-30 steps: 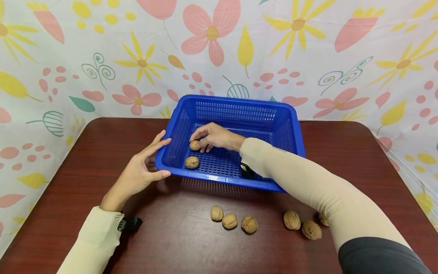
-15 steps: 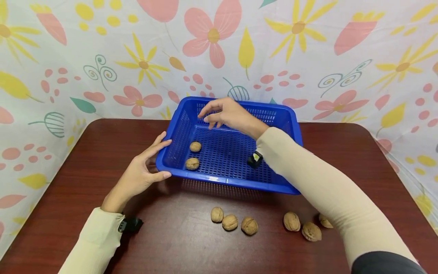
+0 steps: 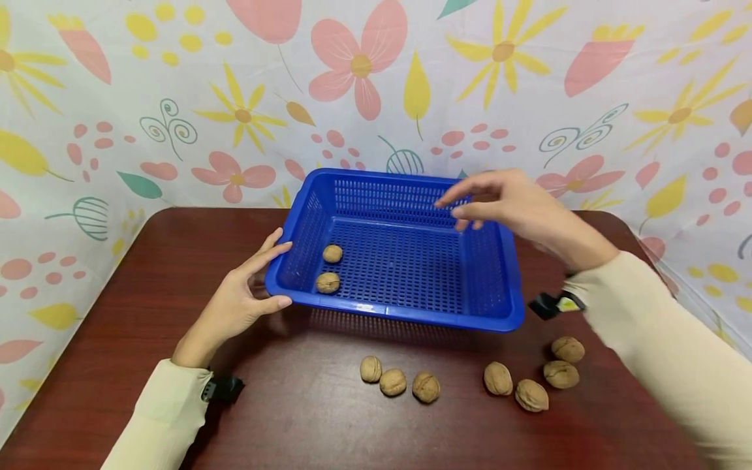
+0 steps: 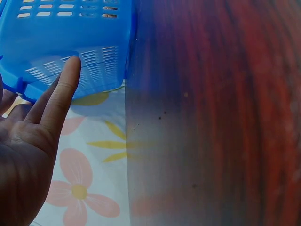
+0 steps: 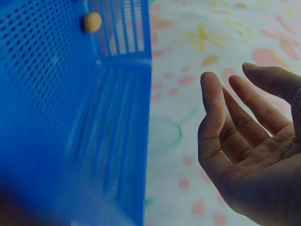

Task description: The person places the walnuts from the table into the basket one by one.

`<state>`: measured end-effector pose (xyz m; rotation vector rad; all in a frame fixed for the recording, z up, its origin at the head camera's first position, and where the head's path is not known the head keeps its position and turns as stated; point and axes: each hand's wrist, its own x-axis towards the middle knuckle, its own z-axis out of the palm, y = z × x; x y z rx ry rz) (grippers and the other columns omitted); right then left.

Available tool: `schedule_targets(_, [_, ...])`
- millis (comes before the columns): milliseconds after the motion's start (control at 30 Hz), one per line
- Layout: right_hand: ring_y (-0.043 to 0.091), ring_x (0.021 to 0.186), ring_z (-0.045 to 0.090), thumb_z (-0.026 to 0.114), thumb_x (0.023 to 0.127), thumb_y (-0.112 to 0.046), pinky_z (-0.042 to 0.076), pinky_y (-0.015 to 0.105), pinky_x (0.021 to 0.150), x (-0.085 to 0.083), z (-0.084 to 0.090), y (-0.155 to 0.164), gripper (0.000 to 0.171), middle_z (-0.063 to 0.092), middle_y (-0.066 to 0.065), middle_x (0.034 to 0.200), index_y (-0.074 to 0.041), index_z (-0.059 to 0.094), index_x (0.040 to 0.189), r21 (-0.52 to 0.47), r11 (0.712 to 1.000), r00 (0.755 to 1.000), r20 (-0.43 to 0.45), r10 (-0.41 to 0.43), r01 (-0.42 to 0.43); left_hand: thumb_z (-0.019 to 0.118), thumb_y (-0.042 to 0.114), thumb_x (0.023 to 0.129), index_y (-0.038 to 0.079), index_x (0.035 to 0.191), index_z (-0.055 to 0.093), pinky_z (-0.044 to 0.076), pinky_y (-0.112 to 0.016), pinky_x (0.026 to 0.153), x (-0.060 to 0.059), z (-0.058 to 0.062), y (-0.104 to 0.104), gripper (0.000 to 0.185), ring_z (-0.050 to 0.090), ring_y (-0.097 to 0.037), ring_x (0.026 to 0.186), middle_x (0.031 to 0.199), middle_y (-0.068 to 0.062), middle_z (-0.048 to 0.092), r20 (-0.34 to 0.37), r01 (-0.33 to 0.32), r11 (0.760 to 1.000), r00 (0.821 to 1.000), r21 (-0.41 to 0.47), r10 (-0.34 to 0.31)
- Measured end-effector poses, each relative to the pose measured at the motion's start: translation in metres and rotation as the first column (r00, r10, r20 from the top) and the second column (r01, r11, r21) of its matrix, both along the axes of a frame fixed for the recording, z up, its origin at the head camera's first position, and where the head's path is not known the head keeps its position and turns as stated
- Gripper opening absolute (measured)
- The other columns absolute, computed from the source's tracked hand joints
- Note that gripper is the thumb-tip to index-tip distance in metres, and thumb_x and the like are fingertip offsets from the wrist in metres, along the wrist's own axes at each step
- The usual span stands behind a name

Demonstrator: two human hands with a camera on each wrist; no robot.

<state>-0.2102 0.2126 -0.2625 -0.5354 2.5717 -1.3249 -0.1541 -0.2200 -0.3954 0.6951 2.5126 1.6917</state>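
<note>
Two walnuts, a rear one [image 3: 332, 254] and a front one [image 3: 328, 282], lie at the left end of the blue plastic basket [image 3: 388, 311]. My left hand [image 3: 235, 297] touches the basket's left end, its fingers extended and spread along the rim and the thumb by the front corner. In the left wrist view, a straight finger [image 4: 61, 96] lies over the basket's slotted side. Above the basket's right end hovers my right hand [image 3: 517, 205], holding nothing, with loosely bent fingers. The right wrist view shows its bare palm [image 5: 263, 160] and a walnut [image 5: 92, 22] down in the basket.
Three walnuts [image 3: 393, 382] sit in a row on the dark red-brown table [image 3: 282, 418] before the basket. Several others [image 3: 531, 395] lie at the front right, below the right forearm. A flower-printed cloth [image 3: 364, 130] hangs behind the table.
My right hand has let go of the rear walnut, risen out of the basket and moved right. More walnuts at the right now show. My left hand has stayed at the rim.
</note>
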Motion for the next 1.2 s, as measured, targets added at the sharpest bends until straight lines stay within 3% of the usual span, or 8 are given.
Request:
schedule_targets(167, [0.024,0.084,0.073,0.068,0.103,-0.018,0.06,0.032,0.071,0.031,-0.008,0.049,0.025,0.08,0.004,0.097,-0.012,0.076,0.126,0.017,0.996,0.996,-0.024,-0.089,0.09,0.08,-0.002,0.089,0.011,0.16,0.044,0.056,-0.017,0.093,0.0,-0.001,0.0,0.081,0.065,-0.009,0.121,0.177,-0.006,0.016,-0.002,0.0,1.0,1.0,0.012,0.0])
schedule_targets(433, [0.018,0.074,0.069,0.066,0.101,-0.002,0.054,0.032,0.064,0.081,-0.058,0.119,0.027,0.08,0.005,0.09,-0.002,0.071,0.127,-0.031,0.984,0.983,-0.033,-0.179,0.178,0.08,0.0,0.09,0.012,0.161,0.043,0.056,-0.017,0.093,0.0,-0.002,0.0,0.081,0.065,-0.028,0.125,0.177,-0.008,0.015,0.003,0.0,1.0,1.0,-0.01,0.001])
schedule_targets(567, [0.019,0.074,0.068,0.064,0.103,-0.003,0.05,0.034,0.061,0.101,-0.084,0.147,0.028,0.079,0.0,0.092,-0.004,0.07,0.13,-0.003,0.976,0.976,0.018,-0.216,0.217,0.08,-0.001,0.09,0.011,0.16,0.043,0.056,-0.016,0.092,0.001,-0.002,0.0,0.08,0.066,-0.018,0.123,0.177,-0.008,0.015,0.002,0.0,1.0,1.0,-0.001,0.0])
schedule_targets(767, [0.021,0.076,0.068,0.06,0.104,-0.001,0.05,0.037,0.058,0.118,-0.114,0.175,0.031,0.078,-0.006,0.116,-0.002,0.066,0.135,-0.045,0.983,0.976,0.136,-0.17,0.178,0.079,-0.002,0.09,0.01,0.16,0.044,0.057,-0.016,0.092,0.001,-0.003,-0.001,0.08,0.064,-0.001,0.12,0.177,-0.004,0.016,0.014,0.001,1.0,1.0,0.029,-0.001])
schedule_targets(900, [0.028,0.069,0.061,0.059,0.104,-0.001,0.047,0.04,0.057,0.126,-0.124,0.183,0.032,0.077,0.007,0.095,0.001,0.063,0.136,-0.059,0.982,0.966,0.198,-0.167,0.181,0.079,-0.001,0.09,0.011,0.16,0.043,0.056,-0.016,0.093,0.001,-0.002,0.0,0.08,0.063,-0.001,0.121,0.177,-0.003,0.016,0.014,0.001,1.0,1.0,0.023,-0.001])
schedule_targets(967, [0.029,0.068,0.059,0.057,0.105,0.0,0.045,0.041,0.056,0.128,-0.128,0.188,0.034,0.074,0.009,0.088,0.003,0.061,0.138,-0.082,0.986,0.968,0.22,-0.124,0.145,0.079,-0.001,0.09,0.011,0.16,0.043,0.056,-0.016,0.092,0.001,-0.002,0.0,0.08,0.063,-0.001,0.121,0.177,-0.002,0.016,0.009,-0.001,1.0,1.0,0.02,0.001])
schedule_targets(1200, [0.023,0.075,0.067,0.051,0.105,0.004,0.045,0.042,0.054,0.13,-0.14,0.197,0.038,0.076,-0.005,0.117,0.003,0.057,0.142,-0.188,0.981,0.952,0.307,0.016,0.044,0.079,-0.002,0.09,0.011,0.16,0.043,0.057,-0.017,0.093,0.001,-0.001,0.001,0.081,0.063,-0.001,0.121,0.177,-0.006,0.015,0.003,0.009,1.0,1.0,0.027,-0.01])
